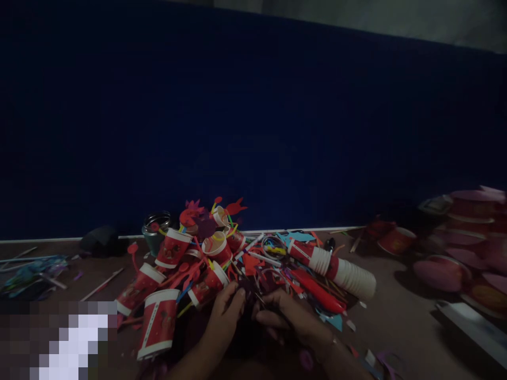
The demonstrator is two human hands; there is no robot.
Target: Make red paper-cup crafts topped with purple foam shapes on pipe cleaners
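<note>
My left hand [226, 311] is closed, thumb and fingers pinching a small dark purple piece [247, 289], perhaps paper. Close beside it on the right, my right hand [285, 315] has its fingers curled round a thin tool with a metal glint [259, 298] that looks like scissors; its handles are hidden in the fingers. The light is dim there and the edges of both things blur. Just beyond both hands lies a heap of red paper scraps [254, 264], coloured strips and sticks.
Red-and-white paper cups [159, 323] with coloured strips attached crowd the left. A nested stack of cups [352, 277] lies on its side at right, near a red tube-like packet [319, 291]. More red cups [471, 229] are piled far right. A dark blue panel [253, 116] stands behind.
</note>
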